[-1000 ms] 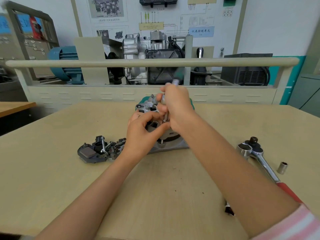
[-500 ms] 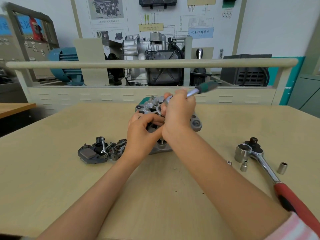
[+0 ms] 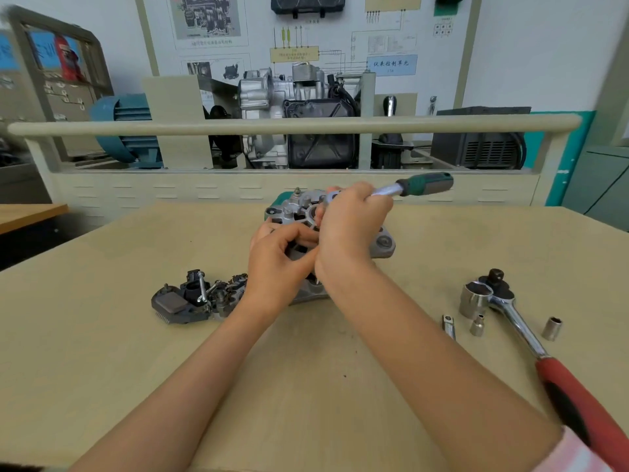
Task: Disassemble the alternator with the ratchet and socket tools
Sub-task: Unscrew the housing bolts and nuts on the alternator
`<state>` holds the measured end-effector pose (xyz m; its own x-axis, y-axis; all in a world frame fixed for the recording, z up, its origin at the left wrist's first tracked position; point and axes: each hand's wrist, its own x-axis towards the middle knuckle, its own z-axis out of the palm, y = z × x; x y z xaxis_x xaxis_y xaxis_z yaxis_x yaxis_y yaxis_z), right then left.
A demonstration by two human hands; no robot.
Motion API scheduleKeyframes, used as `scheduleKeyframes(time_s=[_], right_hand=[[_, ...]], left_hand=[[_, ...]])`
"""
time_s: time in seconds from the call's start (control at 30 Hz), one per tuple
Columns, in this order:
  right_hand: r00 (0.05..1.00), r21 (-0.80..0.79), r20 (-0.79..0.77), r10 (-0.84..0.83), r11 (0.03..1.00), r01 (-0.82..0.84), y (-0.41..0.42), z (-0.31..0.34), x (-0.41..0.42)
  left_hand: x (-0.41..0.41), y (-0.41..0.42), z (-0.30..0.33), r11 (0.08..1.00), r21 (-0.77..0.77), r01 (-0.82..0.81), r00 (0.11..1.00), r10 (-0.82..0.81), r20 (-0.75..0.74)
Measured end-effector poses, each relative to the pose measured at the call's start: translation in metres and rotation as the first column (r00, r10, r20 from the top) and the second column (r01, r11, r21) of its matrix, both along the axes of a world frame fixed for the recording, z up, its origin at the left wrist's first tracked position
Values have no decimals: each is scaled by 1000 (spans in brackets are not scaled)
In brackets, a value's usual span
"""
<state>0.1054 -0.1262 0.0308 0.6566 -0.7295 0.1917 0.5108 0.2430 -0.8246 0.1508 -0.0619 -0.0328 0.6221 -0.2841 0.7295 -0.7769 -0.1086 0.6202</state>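
**Small ratchet swung out to the right on the alternator**

Both forearms reached up from the bottom of the frame and met at the alternator (image 3: 383,241), which sat on the table (image 3: 102,335) just above the middle of the frame. The right hand (image 3: 350,226) was clenched around the head end of a small ratchet (image 3: 408,188), knuckles toward the camera, with the green and grey handle sticking out to the upper right, clear of the hand. The left hand (image 3: 277,260) lay just left of it, fingers curled against the front of the alternator housing, its thumb touching the right wrist; how firmly it gripped the housing could not be told.

Half a second earlier the handle had pointed the same way but showed less beyond the knuckles; a full second earlier it had stood nearly upright behind the fist. The right hand had since moved a little to the right, while the left hand had kept its place.

A pile of dark removed parts (image 3: 195,298) lay in the middle left, near the left wrist. In the lower right lay a large red-handled ratchet (image 3: 531,338), with a small socket (image 3: 477,324) on its left and a loose socket (image 3: 551,329) on its right, and a short extension (image 3: 448,326) further left.
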Motion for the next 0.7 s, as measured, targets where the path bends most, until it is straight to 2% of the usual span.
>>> scheduleKeyframes(time_s=[0.07,0.13,0.2,0.27,0.3,0.33,0.37,0.43,0.47,0.53,0.57,0.6,0.63,0.7], right_hand=[[999,-16,-34,23,1000,-24,-3,0,0],[966,-60,-80,246,966,-251,-14,6,1],[839,-166,-231,493,829,-533,-29,17,1],[637,-247,-402,657,592,-767,-39,26,2],[559,-257,-451,696,498,-828,-42,28,3],[515,-252,-470,717,450,-857,-43,29,3],[503,-241,-462,730,442,-864,-43,28,3],[562,-198,-382,734,528,-825,-40,24,1],[650,-164,-303,697,634,-756,-35,21,1],[889,-79,-120,442,888,-452,-22,10,0],[965,-30,-46,257,965,-259,-15,4,-1],[994,26,7,108,994,-108,-6,1,-2],[999,60,38,31,998,-34,0,0,-2],[999,26,16,42,999,-43,2,1,-1]], left_hand=[[0,-1,-1,1000,-1,2,1000,-2,7],[0,-1,-2,1000,-7,-16,1000,17,22],[1,0,-3,999,-11,-31,999,31,12],[2,1,-5,1000,-28,-13,1000,12,-18],[2,2,-4,999,-34,-4,1000,3,-31],[2,2,-4,1000,-31,2,999,-3,-38],[3,2,-3,1000,-23,5,999,-6,-37],[2,2,-2,1000,-2,10,1000,-10,-21],[2,2,-2,1000,8,8,1000,-8,-14],[3,2,-2,1000,22,11,1000,-11,0],[3,3,-2,1000,22,12,1000,-12,8],[3,2,-2,1000,23,16,1000,-16,9],[2,2,-2,999,24,22,1000,-22,3],[-1,1,-2,1000,13,26,1000,-26,-4]])
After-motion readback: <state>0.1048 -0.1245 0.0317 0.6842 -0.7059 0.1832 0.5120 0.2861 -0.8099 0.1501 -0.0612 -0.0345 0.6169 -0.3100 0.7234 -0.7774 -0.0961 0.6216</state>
